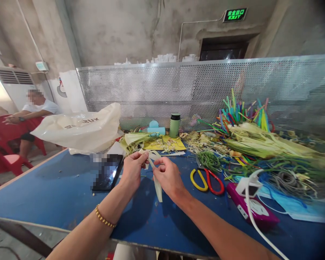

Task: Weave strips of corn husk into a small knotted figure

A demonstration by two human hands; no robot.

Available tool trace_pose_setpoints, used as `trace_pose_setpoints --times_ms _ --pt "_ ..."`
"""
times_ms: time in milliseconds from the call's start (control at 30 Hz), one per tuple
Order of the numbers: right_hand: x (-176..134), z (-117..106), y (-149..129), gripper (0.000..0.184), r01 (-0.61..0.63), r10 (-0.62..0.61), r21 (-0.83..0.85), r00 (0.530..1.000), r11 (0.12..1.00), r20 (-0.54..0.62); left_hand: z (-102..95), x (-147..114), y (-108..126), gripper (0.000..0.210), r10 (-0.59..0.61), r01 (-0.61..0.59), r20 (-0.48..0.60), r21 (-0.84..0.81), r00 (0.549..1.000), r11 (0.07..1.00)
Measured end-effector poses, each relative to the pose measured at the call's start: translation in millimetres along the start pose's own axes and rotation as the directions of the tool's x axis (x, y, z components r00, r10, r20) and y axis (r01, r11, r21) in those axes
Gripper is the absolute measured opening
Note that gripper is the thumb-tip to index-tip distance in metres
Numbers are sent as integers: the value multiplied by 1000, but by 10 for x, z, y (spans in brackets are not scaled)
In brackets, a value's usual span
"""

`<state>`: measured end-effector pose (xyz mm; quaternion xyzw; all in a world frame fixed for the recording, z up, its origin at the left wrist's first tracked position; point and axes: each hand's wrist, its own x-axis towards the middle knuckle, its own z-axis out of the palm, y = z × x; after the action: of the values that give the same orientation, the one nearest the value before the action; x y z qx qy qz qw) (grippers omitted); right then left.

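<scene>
A pale strip of corn husk (158,188) runs between my hands above the blue table, its tail hanging below my right hand. My left hand (134,166) is closed, thumb and fingers pinching the strip's upper end. With thumb and index finger, my right hand (168,177) grips the same strip a little lower down. A thin loop of husk rises between the fingertips. Scissors (208,181) with one yellow and one red handle lie to the right of my right hand. Left of my left hand is a dark tablet or phone (107,172), partly blurred out.
A cream plastic bag (78,128) stands at the table's left back. A green bottle (174,125) is behind a yellow sheet (165,143) of scraps. Husks (251,139), colourful sticks (241,112), green twine (208,160) and a purple power strip (251,207) with a white cable crowd the right. A person sits far left.
</scene>
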<state>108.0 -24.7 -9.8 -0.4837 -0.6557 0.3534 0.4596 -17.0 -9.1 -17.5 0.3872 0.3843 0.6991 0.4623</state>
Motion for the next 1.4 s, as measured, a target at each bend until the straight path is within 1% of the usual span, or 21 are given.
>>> trace_pose_setpoints --times_ms 67,200,267,333,367,433,500,533,667,767,900,1000,1100,1200,1267,1300,1400 --pt "-13 2 9 17 64 -65 39 997 997 37 -2 4 3 29 13 -13 5 -3 1000 1000" --pt "-43 -10 21 14 177 -193 101 963 979 190 2 14 9 31 25 -24 9 -52 1000 998" --pt "-59 -36 7 19 235 -247 77 936 969 251 2 17 11 30 1 -1 4 -72 1000 997" --pt "-73 -72 -9 26 344 -331 2 901 939 281 5 16 20 30 -36 36 7 -82 999 996" --pt "-79 -89 -12 30 421 -390 -50 874 906 292 7 14 28 30 -57 58 11 -83 998 995" --pt "-81 -114 -2 36 576 -511 -151 797 803 320 17 6 49 30 -87 87 8 -77 996 993" --pt "-69 -129 28 37 684 -599 -242 723 688 343 31 -5 72 30 -86 86 -10 -64 996 994" --pt "-59 -134 45 35 715 -631 -288 698 637 338 39 -10 80 31 -75 74 -14 -57 997 996" --pt "-13 -164 79 28 752 -717 -457 632 474 296 61 -27 81 29 -8 8 22 -23 1000 1000" --pt "-1 -189 66 30 762 -748 -532 584 370 316 60 -27 58 26 12 -12 27 7 1000 1000" --pt "-8 -202 43 27 763 -767 -577 548 293 334 54 -31 40 25 26 -28 35 50 999 998" --pt "-37 -211 1 23 746 -779 -612 538 263 322 65 -60 59 25 26 -31 63 84 998 996" --pt "-92 -230 -83 23 703 -790 -668 544 244 284 74 -83 83 23 23 -33 79 129 997 991" --pt "-124 -252 -156 20 642 -803 -722 558 260 207 66 -75 76 21 99 -111 69 203 993 973" --pt "-95 -268 -158 17 620 -797 -715 586 323 148 61 -66 61 18 150 -170 95 259 984 951" --pt "-63 -276 -142 16 615 -788 -692 606 377 109 63 -66 57 16 153 -182 123 280 981 943" --pt "71 -309 -59 13 572 -723 -575 689 585 -51 86 -86 68 13 90 -144 209 262 974 954"
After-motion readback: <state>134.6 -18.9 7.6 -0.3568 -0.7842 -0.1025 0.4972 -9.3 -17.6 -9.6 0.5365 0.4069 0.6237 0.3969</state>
